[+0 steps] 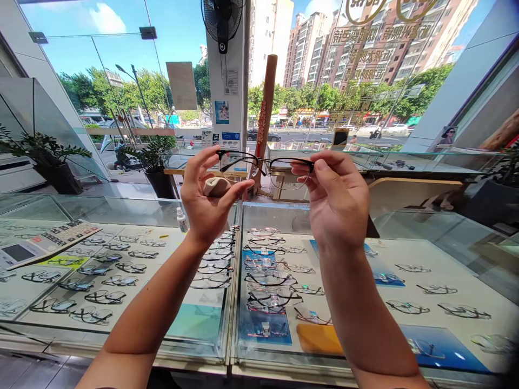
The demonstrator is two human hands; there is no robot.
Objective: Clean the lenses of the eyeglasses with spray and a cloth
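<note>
Black-framed glasses point(265, 162) are held up, level, well clear of the glass counter point(405, 227). One end is caught by the curled fingertips of the left hand point(206, 200), where a beige cloth point(216, 186) is pressed in by the thumb. The other end is pinched between thumb and forefinger of the right hand point(336, 202), the remaining fingers folded close. Rows of frames point(263, 270) are seen under the glass, beside a small white bottle point(182, 220).

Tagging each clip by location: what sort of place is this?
Most likely an optician's shop. Glass display counters hold rows of spectacle frames, the left hand and right hand hold up black glasses, and a big shopfront window faces a street.
</note>
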